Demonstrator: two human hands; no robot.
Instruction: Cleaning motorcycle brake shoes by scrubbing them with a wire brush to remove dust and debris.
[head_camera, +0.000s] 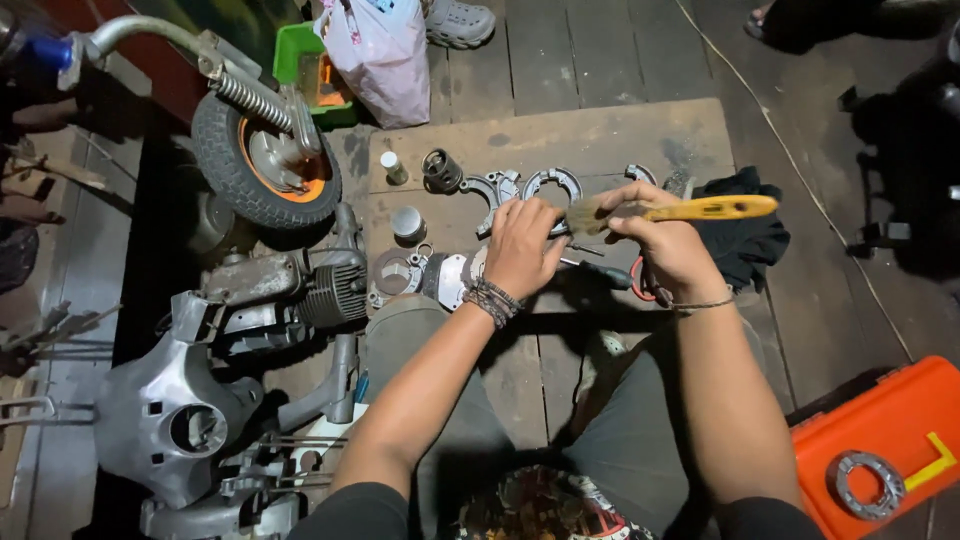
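Your left hand (522, 245) is clamped over a round metal part (452, 277) on the board (600, 135), pinning it so it cannot slide. Your right hand (662, 240) grips the yellow-handled brush (668, 210), bristles angled toward that part, brake shoes (525, 185) just beyond.

left hand (522, 245) – curled, palm down | right hand (665, 240) – fist closed

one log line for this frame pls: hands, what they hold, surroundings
left hand: on metal part | right hand: holds brush | nearby: brake shoes, wheel, engine, orange case
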